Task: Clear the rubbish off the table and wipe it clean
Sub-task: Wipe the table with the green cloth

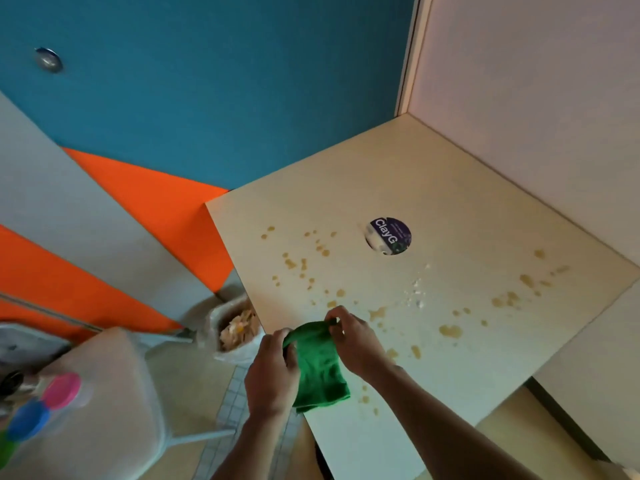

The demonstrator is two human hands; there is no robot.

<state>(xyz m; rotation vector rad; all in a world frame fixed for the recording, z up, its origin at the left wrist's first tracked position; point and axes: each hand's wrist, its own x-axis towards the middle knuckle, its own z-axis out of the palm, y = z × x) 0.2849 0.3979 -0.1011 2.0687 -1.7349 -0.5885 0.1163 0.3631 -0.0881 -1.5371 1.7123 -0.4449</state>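
A green cloth [320,368] hangs over the near left edge of the cream table [433,188]. My left hand [272,372] grips the cloth's left side and my right hand [356,341] pinches its top corner, so both hands hold it just above the tabletop. Brown liquid stains [450,330] are spattered across the table's middle and right. A small patch of white crumbs [417,289] lies among them. A round purple ClayG sticker [389,236] sits further back on the table.
A bin lined with a plastic bag [239,329], full of crumpled rubbish, stands on the floor by the table's left edge. A white chair [114,386] at the lower left carries pink and blue lids [62,391]. White walls close the table's back and right.
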